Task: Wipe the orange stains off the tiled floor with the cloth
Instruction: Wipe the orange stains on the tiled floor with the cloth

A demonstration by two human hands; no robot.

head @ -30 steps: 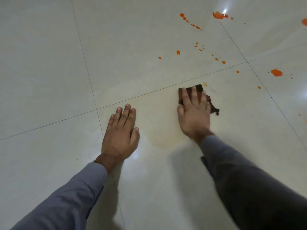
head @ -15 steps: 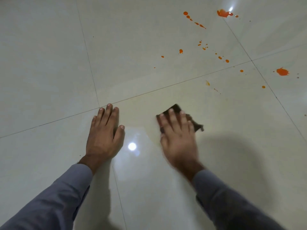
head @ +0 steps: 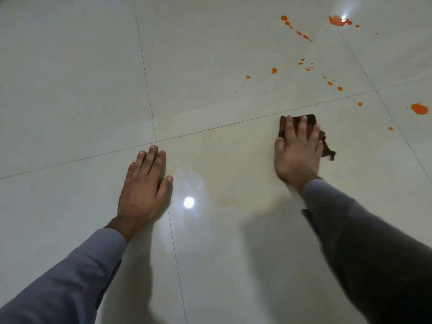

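Note:
My right hand (head: pixel 298 150) lies flat with straight fingers on a dark brown cloth (head: pixel 309 120), pressing it onto the pale tiled floor (head: pixel 70 90) just below a grout line. Orange stains lie beyond the cloth: a big blot (head: pixel 419 108) at the right edge, another blot (head: pixel 337 21) at the top under a light glare, a trail of drops (head: pixel 297 31) and several small specks (head: pixel 340 88) between them. My left hand (head: pixel 145 185) rests flat on the floor at the left, fingers straight, holding nothing. A faint yellowish smear (head: pixel 233 199) shows on the tile between the hands.
Dark grout lines (head: pixel 149 106) cross near my left fingertips. A bright lamp reflection (head: pixel 189 202) shines on the tile beside my left hand. Grey sleeves cover both forearms.
My right hand slid the cloth back towards me and left, then pushed it away and right again up to the grout line, over the small orange mark there. My left hand stayed flat.

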